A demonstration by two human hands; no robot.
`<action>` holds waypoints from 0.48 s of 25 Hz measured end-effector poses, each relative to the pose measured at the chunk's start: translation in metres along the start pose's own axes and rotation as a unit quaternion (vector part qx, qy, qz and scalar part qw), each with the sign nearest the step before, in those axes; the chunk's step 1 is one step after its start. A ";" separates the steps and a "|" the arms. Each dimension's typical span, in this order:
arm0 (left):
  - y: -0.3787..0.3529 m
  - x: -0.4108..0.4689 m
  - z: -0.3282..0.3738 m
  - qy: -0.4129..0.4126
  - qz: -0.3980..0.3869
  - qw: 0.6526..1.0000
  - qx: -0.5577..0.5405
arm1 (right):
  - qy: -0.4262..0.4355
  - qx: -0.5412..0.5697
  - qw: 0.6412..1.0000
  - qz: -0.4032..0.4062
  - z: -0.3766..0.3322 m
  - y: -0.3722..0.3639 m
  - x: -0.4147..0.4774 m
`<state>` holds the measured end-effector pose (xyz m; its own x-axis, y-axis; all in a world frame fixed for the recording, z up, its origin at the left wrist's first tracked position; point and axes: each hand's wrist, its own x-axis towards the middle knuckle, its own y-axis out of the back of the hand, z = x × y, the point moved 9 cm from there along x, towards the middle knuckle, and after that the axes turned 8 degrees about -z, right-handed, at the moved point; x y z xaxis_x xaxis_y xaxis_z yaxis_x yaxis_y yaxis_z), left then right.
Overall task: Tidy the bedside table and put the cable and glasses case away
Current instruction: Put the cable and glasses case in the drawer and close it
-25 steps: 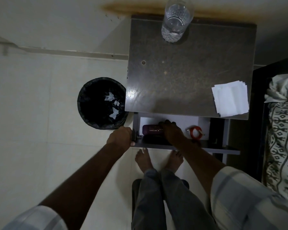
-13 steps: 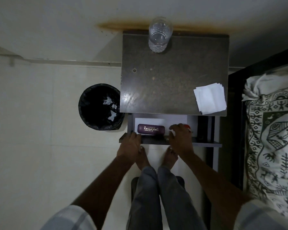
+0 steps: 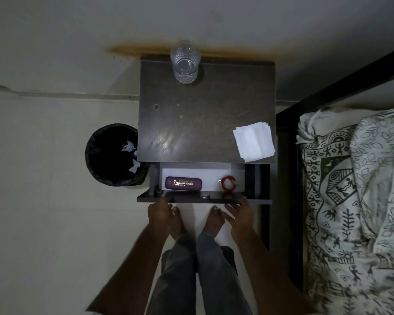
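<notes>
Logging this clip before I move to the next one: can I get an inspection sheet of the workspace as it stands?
Surface: bedside table top dark, mostly bare.
Job's things: purple glasses case and coiled red cable lie apart in the open drawer.
Clutter: glass at the back edge; stack of white tissues at the front right corner.
Grippers: left hand and right hand empty, at the drawer front.
Cables: only the red coil, none loose.
Surroundings: black bin with paper scraps to the left; bed with patterned bedding to the right.
</notes>
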<state>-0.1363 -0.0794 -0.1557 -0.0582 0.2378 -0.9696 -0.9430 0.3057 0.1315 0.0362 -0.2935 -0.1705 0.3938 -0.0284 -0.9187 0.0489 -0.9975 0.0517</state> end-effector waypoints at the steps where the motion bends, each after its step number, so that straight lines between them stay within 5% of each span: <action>1: -0.003 -0.002 0.004 -0.006 -0.002 0.999 -0.039 | -0.004 0.048 0.999 -0.018 -0.001 -0.005 -0.003; 5: -0.010 -0.007 0.016 -0.016 -0.014 0.993 -0.116 | -0.015 0.144 0.989 -0.023 -0.006 -0.016 -0.007; 12: -0.034 0.009 0.062 -0.056 -0.075 0.985 -0.142 | -0.001 0.146 0.987 -0.065 -0.046 -0.053 0.015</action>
<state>-0.0838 -0.0303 -0.1560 0.1102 0.3140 -0.9430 -0.9929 0.0776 -0.0902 0.0819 -0.2379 -0.1686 0.4000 0.1004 -0.9110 -0.1686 -0.9689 -0.1809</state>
